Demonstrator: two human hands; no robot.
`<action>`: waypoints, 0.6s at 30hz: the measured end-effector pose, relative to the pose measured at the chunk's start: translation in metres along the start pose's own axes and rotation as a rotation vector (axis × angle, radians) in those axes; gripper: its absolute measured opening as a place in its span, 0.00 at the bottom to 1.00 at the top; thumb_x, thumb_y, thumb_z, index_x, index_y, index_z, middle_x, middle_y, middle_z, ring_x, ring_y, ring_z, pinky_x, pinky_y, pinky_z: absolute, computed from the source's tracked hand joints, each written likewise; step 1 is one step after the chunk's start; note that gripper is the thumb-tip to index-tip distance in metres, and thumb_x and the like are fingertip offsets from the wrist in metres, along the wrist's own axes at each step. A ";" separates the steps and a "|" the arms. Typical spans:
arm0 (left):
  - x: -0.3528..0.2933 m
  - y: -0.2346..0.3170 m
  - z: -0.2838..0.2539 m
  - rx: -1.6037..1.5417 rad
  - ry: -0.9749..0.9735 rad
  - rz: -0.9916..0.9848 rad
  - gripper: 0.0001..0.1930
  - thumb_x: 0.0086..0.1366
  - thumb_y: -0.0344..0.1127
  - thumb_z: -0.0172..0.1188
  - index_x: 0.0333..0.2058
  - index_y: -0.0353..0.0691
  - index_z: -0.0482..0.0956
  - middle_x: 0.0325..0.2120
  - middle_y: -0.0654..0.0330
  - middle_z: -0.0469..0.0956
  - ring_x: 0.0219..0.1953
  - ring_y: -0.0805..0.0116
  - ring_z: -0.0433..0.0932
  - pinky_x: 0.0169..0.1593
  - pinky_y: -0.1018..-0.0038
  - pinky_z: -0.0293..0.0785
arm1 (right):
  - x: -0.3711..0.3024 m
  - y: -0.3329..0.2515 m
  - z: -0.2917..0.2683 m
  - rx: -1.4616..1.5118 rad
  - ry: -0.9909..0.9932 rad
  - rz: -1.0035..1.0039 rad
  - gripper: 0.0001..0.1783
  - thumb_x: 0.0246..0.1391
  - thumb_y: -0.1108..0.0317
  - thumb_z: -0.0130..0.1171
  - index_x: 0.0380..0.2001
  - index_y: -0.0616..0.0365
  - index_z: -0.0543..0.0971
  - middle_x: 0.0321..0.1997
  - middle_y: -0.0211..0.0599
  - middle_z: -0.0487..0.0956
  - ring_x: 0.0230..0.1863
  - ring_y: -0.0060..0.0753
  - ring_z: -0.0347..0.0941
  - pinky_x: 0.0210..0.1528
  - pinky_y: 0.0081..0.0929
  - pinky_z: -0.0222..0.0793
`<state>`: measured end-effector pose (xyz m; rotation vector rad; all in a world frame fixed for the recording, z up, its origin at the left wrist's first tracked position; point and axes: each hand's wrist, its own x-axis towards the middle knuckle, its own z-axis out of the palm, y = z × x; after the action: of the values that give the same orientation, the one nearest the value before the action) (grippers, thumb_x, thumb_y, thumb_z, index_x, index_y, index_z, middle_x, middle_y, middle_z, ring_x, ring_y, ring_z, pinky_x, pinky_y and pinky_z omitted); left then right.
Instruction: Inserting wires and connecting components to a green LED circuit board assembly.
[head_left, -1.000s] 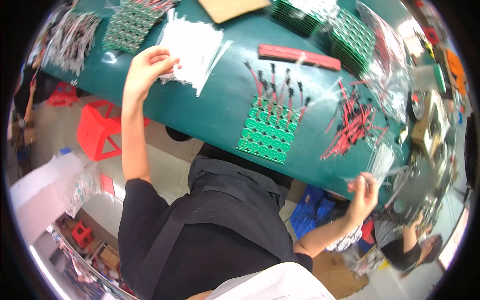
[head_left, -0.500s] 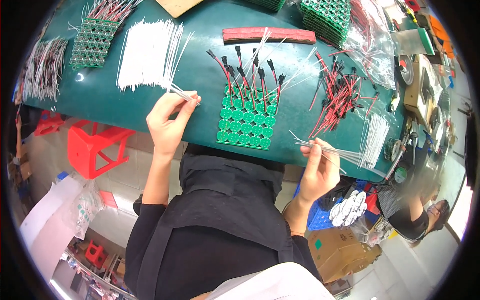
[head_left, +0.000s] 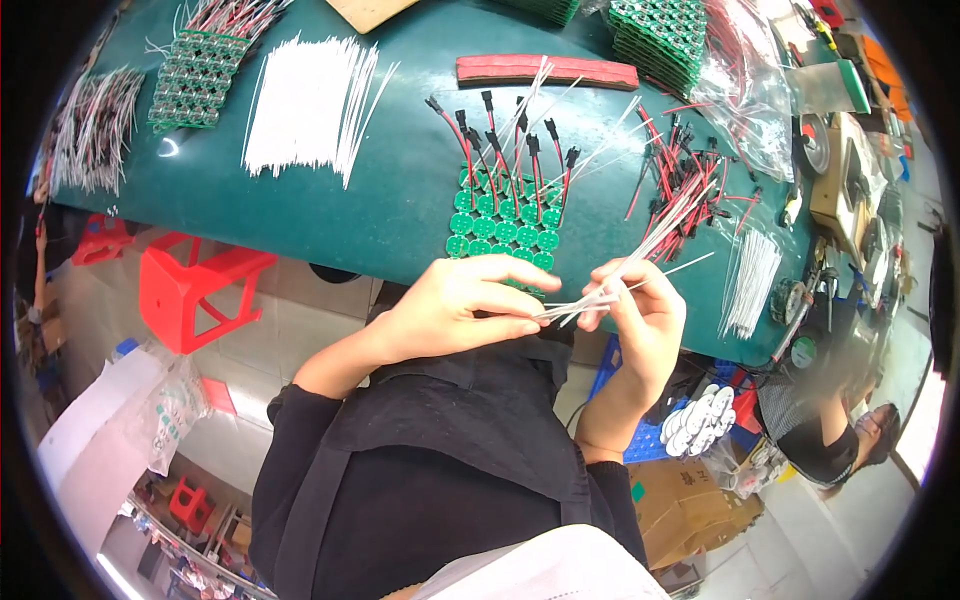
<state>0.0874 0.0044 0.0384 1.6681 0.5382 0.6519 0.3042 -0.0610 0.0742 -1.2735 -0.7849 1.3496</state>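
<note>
In front of my body, both hands have come together over the table's near edge. My right hand [head_left: 648, 312] pinches a bundle of thin white wires [head_left: 668, 230] that fans up and to the right. The fingertips of my left hand [head_left: 450, 308] close on the lower ends of white wires beside it. Just beyond my left hand lies a panel of round green circuit boards [head_left: 500, 228], its near rows hidden by the hand. Red-and-black leads with black connectors [head_left: 533, 145] rise from its far rows, with loose white wires among them.
A wide pile of white wires [head_left: 305, 105] lies left on the green table [head_left: 420, 120]. Right are loose red-black leads [head_left: 690, 165] and more white wires [head_left: 752, 285]. A red foam strip [head_left: 548, 71] and stacked green panels [head_left: 655, 45] sit farther back. Another person [head_left: 850, 440] is at right.
My left hand has moved right and toward me, from near the white wire pile to my right hand. The right hand has turned its wires upward, and both now meet at the bundle.
</note>
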 end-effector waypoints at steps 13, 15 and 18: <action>-0.004 0.001 -0.014 -0.006 0.252 -0.002 0.07 0.57 0.26 0.68 0.35 0.34 0.85 0.33 0.57 0.85 0.35 0.68 0.83 0.41 0.74 0.78 | -0.001 0.021 -0.001 -0.209 0.392 -0.342 0.08 0.57 0.79 0.60 0.40 0.71 0.78 0.37 0.46 0.81 0.35 0.30 0.80 0.39 0.25 0.77; -0.012 -0.004 -0.027 0.231 0.496 0.034 0.06 0.55 0.22 0.67 0.34 0.33 0.84 0.31 0.57 0.85 0.34 0.67 0.84 0.40 0.74 0.79 | 0.002 0.034 -0.010 -0.442 0.496 -0.441 0.05 0.56 0.80 0.61 0.37 0.69 0.80 0.35 0.41 0.82 0.37 0.28 0.79 0.40 0.24 0.76; -0.016 -0.031 -0.040 0.428 0.751 0.071 0.06 0.55 0.19 0.66 0.33 0.31 0.83 0.31 0.55 0.85 0.33 0.67 0.84 0.39 0.76 0.80 | 0.004 0.050 -0.010 -0.806 0.474 -0.505 0.05 0.53 0.81 0.64 0.34 0.66 0.82 0.34 0.40 0.82 0.36 0.30 0.79 0.39 0.23 0.75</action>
<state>0.0485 0.0289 0.0115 1.8092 1.2225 1.2978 0.3015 -0.0694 0.0241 -1.7541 -1.2513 0.2757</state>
